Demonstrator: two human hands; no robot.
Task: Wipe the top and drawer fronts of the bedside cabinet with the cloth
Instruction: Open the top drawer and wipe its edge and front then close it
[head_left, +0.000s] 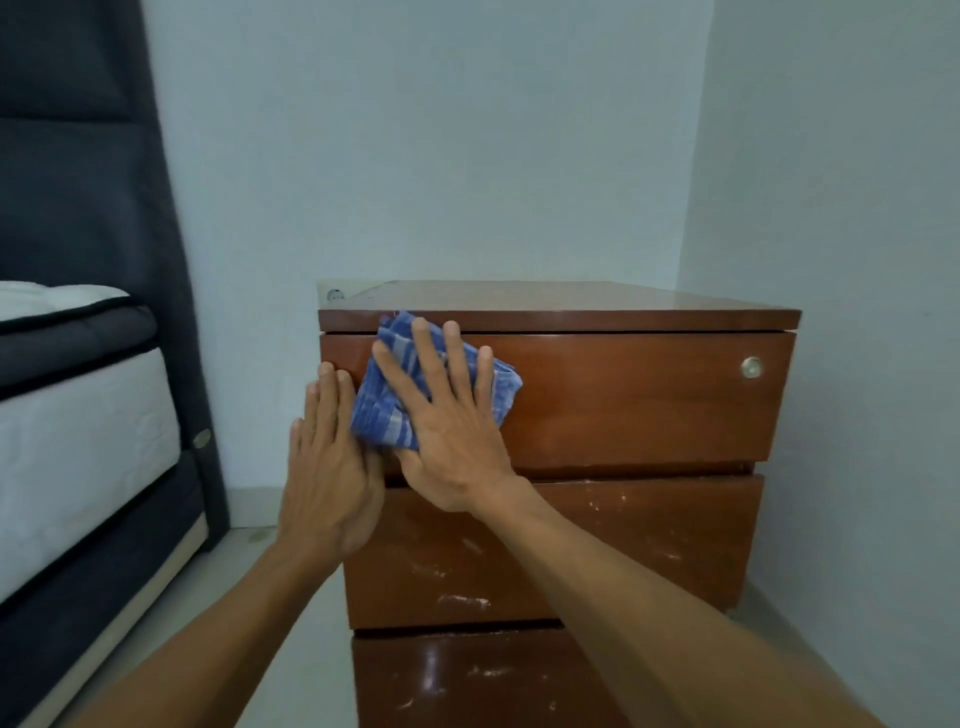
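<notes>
right hand (447, 415) flat, pressing the cloth (387, 395) on the top drawer front (623, 400), frame centre; left hand (327, 467) open, grasping nothing. light pressure could let the cloth bunch, leaving the lower drawer's (597, 545) white smears.

Right hand (447, 415) presses blue cloth (387, 410) flat against top drawer front (623, 400).

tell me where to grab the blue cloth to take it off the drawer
Pinch the cloth's lower left corner, coming from the left. That bunched edge sticks out past the right hand, which pins the rest flat against the top drawer front; the left hand is right beside it.
</notes>
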